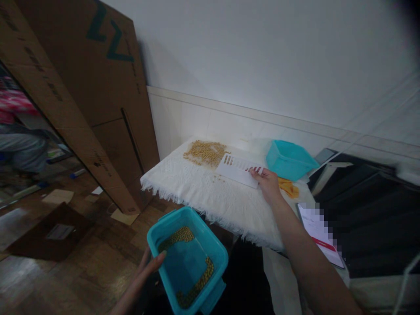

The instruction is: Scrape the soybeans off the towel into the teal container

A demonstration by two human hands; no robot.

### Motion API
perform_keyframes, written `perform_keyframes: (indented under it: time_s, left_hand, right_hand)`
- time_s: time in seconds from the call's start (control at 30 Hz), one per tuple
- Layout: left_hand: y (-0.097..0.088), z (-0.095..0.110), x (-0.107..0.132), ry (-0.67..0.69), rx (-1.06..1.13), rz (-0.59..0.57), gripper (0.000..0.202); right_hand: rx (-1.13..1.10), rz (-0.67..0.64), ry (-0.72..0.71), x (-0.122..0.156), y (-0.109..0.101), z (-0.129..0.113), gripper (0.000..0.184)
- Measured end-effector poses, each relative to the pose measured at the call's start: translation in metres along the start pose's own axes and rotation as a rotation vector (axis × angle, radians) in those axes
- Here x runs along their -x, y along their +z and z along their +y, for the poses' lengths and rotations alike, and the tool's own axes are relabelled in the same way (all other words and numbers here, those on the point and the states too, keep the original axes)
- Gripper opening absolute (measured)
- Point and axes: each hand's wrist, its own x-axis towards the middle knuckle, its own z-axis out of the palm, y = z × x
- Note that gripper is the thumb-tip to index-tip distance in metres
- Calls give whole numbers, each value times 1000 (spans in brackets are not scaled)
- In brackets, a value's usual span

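My left hand (154, 264) grips the near-left rim of a teal plastic basin (218, 245), thumb over the edge. The basin is held below the table's front edge, and soybeans (182, 235) lie along its inner sides, leaving part of the bottom bare. Over the tabletop, my right hand (267, 179) pinches the right end of a flat white slotted board (238, 173). The board's left end is at the edge of a spread pile of soybeans (206, 151) on the white fringed cloth (183, 188). A few loose beans lie just in front of the pile.
A second teal basin (290, 159) stands at the table's right, with a yellow cloth (288, 188) beside it. A tablet or phone (320, 232) lies at the right edge. Large cardboard boxes (108, 96) stand at left; flat cardboard (49, 232) is on the floor. A person's leg (22, 148) shows far left.
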Motion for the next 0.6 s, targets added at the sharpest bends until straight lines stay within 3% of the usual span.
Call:
perform_keyframes:
  time_s: [0.13, 0.43, 0.6]
  left_hand:
    - [2, -1, 1, 11, 51, -11, 129]
    - [1, -1, 2, 26, 66, -19, 131]
    - [-4, -5, -5, 13, 11, 3, 121]
  right_hand:
    - [-18, 1, 7, 1, 0, -1, 55]
    - [-48, -41, 47, 2, 2, 2, 51]
    - [-95, -62, 73, 3, 4, 3, 50]
